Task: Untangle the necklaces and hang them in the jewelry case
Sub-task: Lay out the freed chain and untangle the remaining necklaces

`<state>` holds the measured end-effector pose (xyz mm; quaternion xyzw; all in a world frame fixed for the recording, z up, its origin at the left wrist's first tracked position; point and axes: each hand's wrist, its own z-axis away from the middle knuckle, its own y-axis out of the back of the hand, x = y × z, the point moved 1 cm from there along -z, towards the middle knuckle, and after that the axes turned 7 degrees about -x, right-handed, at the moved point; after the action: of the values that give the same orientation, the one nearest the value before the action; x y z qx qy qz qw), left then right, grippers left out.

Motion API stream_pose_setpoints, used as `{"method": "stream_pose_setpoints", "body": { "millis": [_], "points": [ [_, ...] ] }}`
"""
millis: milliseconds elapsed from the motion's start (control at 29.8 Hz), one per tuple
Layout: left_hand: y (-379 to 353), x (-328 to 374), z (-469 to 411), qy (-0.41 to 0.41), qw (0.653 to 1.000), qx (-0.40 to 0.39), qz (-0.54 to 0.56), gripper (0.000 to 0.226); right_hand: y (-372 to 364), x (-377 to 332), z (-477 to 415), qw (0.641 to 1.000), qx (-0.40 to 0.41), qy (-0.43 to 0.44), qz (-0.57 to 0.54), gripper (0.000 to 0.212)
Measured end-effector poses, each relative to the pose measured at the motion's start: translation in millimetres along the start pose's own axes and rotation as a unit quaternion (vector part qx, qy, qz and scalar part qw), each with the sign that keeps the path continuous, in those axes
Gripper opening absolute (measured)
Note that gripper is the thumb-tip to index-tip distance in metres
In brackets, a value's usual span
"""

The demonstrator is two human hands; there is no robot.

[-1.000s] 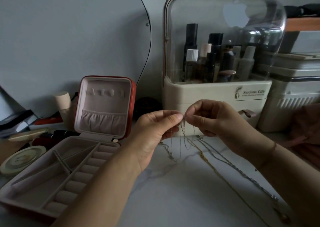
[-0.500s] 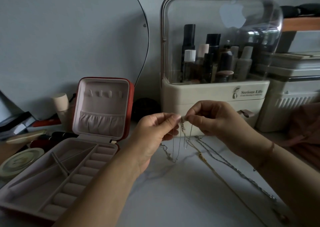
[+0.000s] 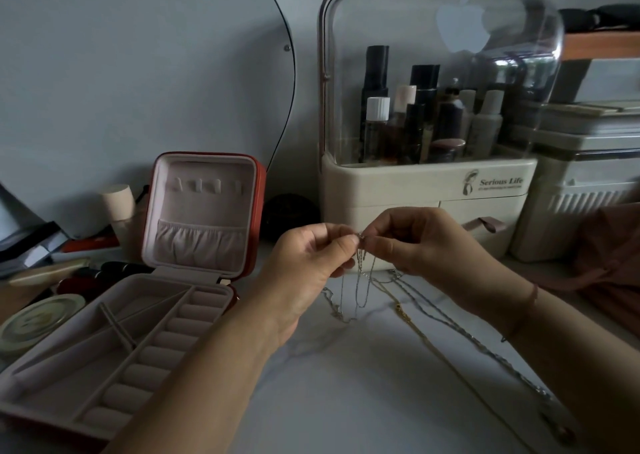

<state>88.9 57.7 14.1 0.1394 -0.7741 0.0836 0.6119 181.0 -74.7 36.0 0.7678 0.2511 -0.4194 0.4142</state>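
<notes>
Midair — left hand [image 3: 308, 263], right hand [image 3: 424, 242] — one tangle [image 3: 361, 268]

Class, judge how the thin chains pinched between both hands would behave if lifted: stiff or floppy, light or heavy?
Probably floppy: the thin chains hang in slack loops below the left hand and right hand. Likely light: a fingertip pinch holds them. May snag: strands cross.
</notes>
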Motion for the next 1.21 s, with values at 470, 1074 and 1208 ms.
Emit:
{"method": "stream_pose_setpoints", "body": {
  "millis": [470,1074,1208],
  "points": [
    [0,0,-2,0.04,0.998,-0.021,0.048,0.028,13,10,-6,0.969,0.064,-0.04,-0.235,0.007],
    [14,6,-5,0.009,0.987,0.069,0.146,0.02,21,5,-2,0.982,0.034,-0.048,-0.182,0.015],
    [16,8,-6,-0.008,0.985,0.077,0.154,0.021,14,4,0,0.997,-0.033,-0.06,-0.036,0.016]
  ]
}}
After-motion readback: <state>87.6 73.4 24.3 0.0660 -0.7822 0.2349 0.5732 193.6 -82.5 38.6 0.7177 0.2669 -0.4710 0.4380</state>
